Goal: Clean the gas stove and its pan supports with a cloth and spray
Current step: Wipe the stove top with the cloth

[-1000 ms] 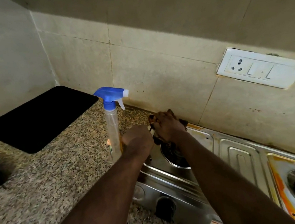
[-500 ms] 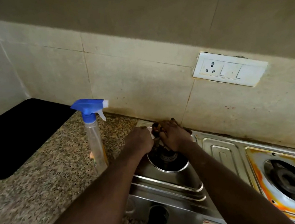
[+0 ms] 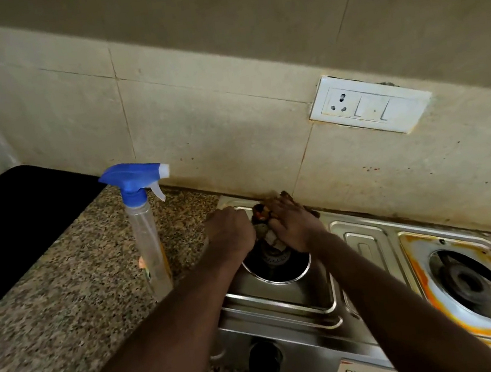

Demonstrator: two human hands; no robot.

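Mostly, the cloth (image 3: 266, 232) lies bunched under right hand (image 3: 296, 226), beside left hand (image 3: 231, 234).

A clear plastic spray bottle with a blue trigger head (image 3: 148, 247) stands upright on the speckled granite counter (image 3: 66, 300), blocking the left side of the stainless-steel gas stove (image 3: 366, 251). The beige tiled wall (image 3: 230, 125) closes off the back. The left hand (image 3: 231, 234) and right hand (image 3: 294, 226) crowd the left burner (image 3: 279, 266). The rust-stained right burner (image 3: 469, 285) lies open.

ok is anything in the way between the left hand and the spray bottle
Nothing visible. The bottle stands upright on the counter just left of the left hand, apart from it, with only granite between them. That hand is at the cloth on the stove.
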